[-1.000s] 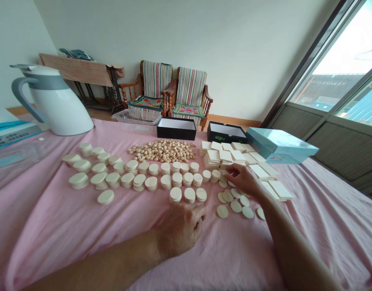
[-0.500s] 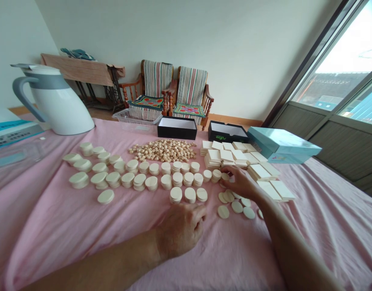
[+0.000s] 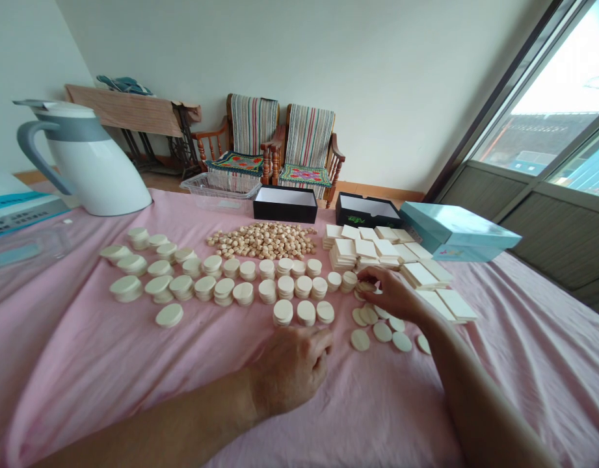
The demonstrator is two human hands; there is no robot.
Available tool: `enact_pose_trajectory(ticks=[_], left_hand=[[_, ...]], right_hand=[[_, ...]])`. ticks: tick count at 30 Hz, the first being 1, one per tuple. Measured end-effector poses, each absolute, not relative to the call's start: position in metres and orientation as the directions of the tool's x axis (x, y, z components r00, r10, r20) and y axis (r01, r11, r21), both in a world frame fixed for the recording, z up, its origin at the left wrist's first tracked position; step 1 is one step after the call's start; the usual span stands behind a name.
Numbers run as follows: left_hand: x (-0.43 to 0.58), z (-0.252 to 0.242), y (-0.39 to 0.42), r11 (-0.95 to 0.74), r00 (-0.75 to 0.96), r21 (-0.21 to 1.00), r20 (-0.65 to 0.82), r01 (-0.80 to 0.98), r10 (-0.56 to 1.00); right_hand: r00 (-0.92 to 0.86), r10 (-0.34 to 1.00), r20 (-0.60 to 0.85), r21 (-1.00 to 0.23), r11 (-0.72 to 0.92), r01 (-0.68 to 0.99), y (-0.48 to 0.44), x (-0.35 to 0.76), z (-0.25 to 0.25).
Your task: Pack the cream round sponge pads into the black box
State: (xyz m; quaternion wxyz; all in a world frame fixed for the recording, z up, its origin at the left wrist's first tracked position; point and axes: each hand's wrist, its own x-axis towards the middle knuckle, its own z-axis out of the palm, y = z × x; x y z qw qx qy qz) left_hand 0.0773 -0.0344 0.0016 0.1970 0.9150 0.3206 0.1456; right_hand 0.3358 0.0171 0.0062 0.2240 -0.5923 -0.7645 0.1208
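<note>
Most discs stand in stacks; a small scatter lies loose

Most of the round wooden discs in front of you are already in short stacks (image 3: 283, 313), set out in uneven rows on the pink cloth (image 3: 372, 409). The rows run from the left side to just beside your right hand (image 3: 389, 292). Three stacks stand forward of the rest, just beyond your left hand (image 3: 294, 367), and one low pile (image 3: 169, 315) sits apart at the left.

What is left, judging by how things lie, is the group of loose discs (image 3: 382, 332) below your right hand. They lie flat, some overlapping, and a few are partly hidden by your hand and forearm.

The grip of your right hand is bent in and appears to pinch one disc (image 3: 366, 286), just right of the last stack in its row; the fingers cover part of it. Your left hand rests on the cloth with its fingers curled under, and nothing shows in it.

The square tiles (image 3: 345, 250) look already gathered too, in stacks of differing height beyond and to the right of your right hand. The small wooden pieces (image 3: 263, 242) look unsorted: they lie in one loose heap behind the rows of discs, in front of a black box (image 3: 285, 208).
</note>
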Motion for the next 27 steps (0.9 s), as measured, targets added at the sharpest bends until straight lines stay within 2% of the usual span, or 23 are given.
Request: enact_pose_trajectory(ticks=[8, 16, 27], left_hand=[[0.077, 0.004, -0.036, -0.722, 0.756, 0.445, 0.138, 0.53, 0.64], [0.077, 0.008, -0.04, -0.713, 0.737, 0.405, 0.125, 0.573, 0.664], [0.078, 0.004, -0.039, -0.709, 0.738, 0.42, 0.124, 0.567, 0.664]], right_hand=[[-0.264, 0.939, 0.219, -0.407, 0.334, 0.85, 0.009, 0.33, 0.011], [-0.233, 0.961, 0.145, -0.405, 0.273, 0.873, 0.005, 0.343, 0.013], [-0.226, 0.962, 0.151, -0.387, 0.268, 0.882, 0.004, 0.339, 0.013]])
